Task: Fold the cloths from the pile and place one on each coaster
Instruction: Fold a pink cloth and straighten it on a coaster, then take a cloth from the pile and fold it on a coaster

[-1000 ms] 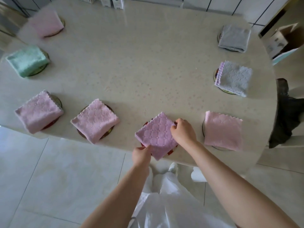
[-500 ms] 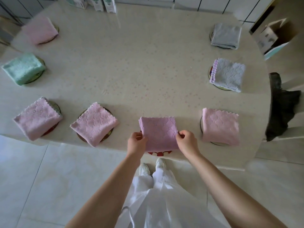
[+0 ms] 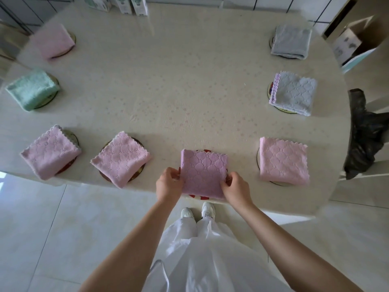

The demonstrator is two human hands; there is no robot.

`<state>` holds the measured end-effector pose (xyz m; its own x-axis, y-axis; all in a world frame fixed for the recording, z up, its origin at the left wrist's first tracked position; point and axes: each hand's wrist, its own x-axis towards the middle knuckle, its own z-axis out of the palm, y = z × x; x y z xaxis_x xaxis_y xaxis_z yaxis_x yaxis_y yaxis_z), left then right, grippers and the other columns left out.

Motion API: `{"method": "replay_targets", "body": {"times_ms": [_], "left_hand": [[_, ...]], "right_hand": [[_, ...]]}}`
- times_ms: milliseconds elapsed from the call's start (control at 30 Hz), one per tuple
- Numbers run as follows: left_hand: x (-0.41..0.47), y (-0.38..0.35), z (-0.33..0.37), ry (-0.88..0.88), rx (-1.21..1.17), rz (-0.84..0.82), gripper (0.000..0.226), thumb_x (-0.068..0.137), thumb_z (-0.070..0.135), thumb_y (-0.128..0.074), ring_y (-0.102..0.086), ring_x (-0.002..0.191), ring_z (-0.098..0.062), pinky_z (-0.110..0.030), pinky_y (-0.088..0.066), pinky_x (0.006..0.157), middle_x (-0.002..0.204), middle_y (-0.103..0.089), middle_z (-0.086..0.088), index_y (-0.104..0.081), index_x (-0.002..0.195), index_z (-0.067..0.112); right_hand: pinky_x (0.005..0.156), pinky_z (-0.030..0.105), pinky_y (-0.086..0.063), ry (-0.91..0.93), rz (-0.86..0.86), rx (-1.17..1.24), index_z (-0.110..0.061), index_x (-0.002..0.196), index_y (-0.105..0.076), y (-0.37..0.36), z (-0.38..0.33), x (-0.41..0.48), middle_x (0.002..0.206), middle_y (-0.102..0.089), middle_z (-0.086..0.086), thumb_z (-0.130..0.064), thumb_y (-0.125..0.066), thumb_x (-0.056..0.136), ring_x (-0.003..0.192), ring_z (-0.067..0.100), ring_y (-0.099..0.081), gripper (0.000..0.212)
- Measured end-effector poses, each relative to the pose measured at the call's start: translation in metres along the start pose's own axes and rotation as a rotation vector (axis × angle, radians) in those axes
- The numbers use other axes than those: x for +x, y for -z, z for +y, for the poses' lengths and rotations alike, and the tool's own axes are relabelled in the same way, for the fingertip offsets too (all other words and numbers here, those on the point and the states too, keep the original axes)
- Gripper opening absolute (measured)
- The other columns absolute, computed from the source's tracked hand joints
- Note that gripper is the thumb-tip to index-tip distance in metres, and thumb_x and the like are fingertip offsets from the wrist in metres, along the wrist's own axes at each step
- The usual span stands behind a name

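The purple cloth (image 3: pixel 203 173), folded to a square, lies over the red coaster (image 3: pixel 197 196) at the near edge of the table (image 3: pixel 189 91), and I pinch its two near corners: my left hand (image 3: pixel 168 184) closed on the left corner, my right hand (image 3: pixel 235 187) closed on the right. A second ago the cloth sat turned like a diamond on the coaster; half a second ago I had swung it round, and now its sides run square to the table edge, with only slivers of red showing at front and back. I judge this to be the last alignment before release. Outward, seven further coasters each carry a folded cloth: three pink (image 3: pixel 121 159) to the left along the near and far rim, one green (image 3: pixel 32 88), one pink (image 3: pixel 283 161) just to the right, and two grey (image 3: pixel 294 92) beyond it. No pile is in view, so the task appears nearly complete. The table is oval, under a pale patterned cover; small cartons (image 3: pixel 126 5) stand at its far edge, a black bag (image 3: pixel 366 133) hangs at the right, and the floor (image 3: pixel 42 228) is light tile.
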<state>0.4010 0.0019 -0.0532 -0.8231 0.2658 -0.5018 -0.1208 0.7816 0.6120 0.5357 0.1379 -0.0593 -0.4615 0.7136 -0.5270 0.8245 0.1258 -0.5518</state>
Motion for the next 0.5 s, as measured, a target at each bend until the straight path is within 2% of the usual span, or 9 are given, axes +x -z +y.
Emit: {"method": "replay_targets", "body": {"times_ms": [67,167,333,500], "left_hand": [[-0.001,0.001,-0.005,0.012,0.027,0.002,0.011,0.081,0.013,-0.066,-0.058,0.081,-0.018,-0.021,-0.036,0.064,0.087,-0.064,0.0,-0.06,0.091,0.014],[-0.003,0.006,-0.01,0.018,0.032,-0.002,0.011,0.081,0.013,-0.067,-0.058,0.082,-0.018,-0.019,-0.035,0.062,0.087,-0.065,-0.001,-0.06,0.089,0.014],[0.0,0.026,-0.02,-0.014,-0.019,0.064,0.013,0.08,0.009,-0.066,-0.06,0.078,-0.017,-0.023,-0.04,0.066,0.084,-0.064,0.002,-0.063,0.092,0.012],[0.011,0.065,-0.038,0.019,-0.178,0.208,0.012,0.082,0.005,-0.064,-0.058,0.075,-0.017,-0.026,-0.043,0.062,0.077,-0.06,0.005,-0.06,0.09,0.013]], "right_hand": [[0.063,0.03,-0.037,0.018,0.004,-0.061,-0.014,0.091,-0.051,0.002,0.0,0.002,0.084,-0.059,0.001,-0.02,-0.056,0.088,0.082,0.026,-0.059,0.009],[0.069,0.033,-0.045,0.086,0.067,-0.132,-0.013,0.103,-0.054,0.007,-0.005,0.004,0.101,-0.061,0.005,-0.019,-0.057,0.088,0.087,0.025,-0.059,0.017],[0.081,0.034,-0.045,0.265,0.148,-0.142,-0.007,0.116,-0.054,0.016,-0.042,0.007,0.115,-0.056,0.011,-0.011,-0.055,0.089,0.099,0.028,-0.058,0.027],[0.088,0.04,-0.048,0.424,0.01,-0.122,-0.011,0.117,-0.054,-0.009,-0.094,0.009,0.118,-0.057,0.007,-0.014,-0.053,0.09,0.106,0.023,-0.058,0.027]]}}
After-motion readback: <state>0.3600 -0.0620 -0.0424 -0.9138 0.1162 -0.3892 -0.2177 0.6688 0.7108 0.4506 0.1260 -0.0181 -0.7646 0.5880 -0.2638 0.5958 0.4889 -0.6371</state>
